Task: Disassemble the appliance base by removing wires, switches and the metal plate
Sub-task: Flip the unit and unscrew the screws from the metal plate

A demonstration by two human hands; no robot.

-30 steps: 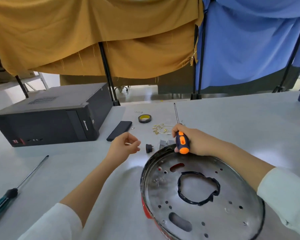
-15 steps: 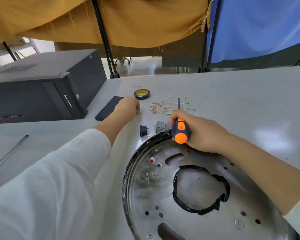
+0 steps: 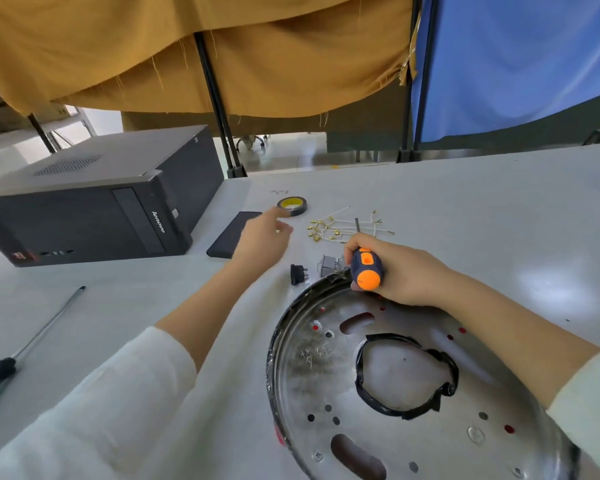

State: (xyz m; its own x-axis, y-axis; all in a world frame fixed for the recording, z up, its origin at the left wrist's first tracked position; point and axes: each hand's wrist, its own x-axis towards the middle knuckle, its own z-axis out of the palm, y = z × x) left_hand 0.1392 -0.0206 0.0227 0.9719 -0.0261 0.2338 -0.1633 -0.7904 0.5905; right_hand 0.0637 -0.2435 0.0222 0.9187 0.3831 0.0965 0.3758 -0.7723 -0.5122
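Note:
The round appliance base (image 3: 326, 382) lies near me with its shiny perforated metal plate (image 3: 406, 441) facing up, black tape around the central hole. My right hand (image 3: 406, 271) rests on its far rim, closed around an orange-and-black screwdriver (image 3: 366, 268). My left hand (image 3: 260, 237) hovers over the table beyond the base, fingers spread and empty. Removed white wires with brass terminals (image 3: 340, 228) lie behind my right hand. A black switch (image 3: 297, 273) and a grey switch (image 3: 328, 266) sit by the rim.
A black computer tower (image 3: 94, 209) lies at the left. A dark phone (image 3: 231, 233) and a roll of black tape (image 3: 291, 206) sit near my left hand. A long green-handled screwdriver (image 3: 28, 344) lies at the left edge. Yellow and blue cloths hang behind.
My left hand reached forward past the switches toward the tape roll and opened its fingers. My right hand stayed on the rim with the screwdriver. The camera tilted and moved closer.

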